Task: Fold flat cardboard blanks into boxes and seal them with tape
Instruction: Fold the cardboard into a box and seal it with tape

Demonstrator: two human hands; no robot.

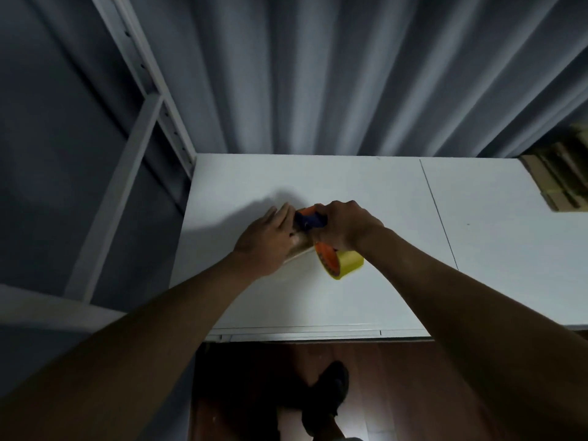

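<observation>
Bare hands (305, 237) over tape dispenser (331, 246)

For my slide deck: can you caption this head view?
Right hand grips a tape dispenser while the left hand presses a small box on the white table.

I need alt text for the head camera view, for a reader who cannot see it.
A person's right hand grips a tape dispenser with a yellow tape roll while the left hand lies flat on a small cardboard box on a white table. Flat cardboard sits far right.
</observation>
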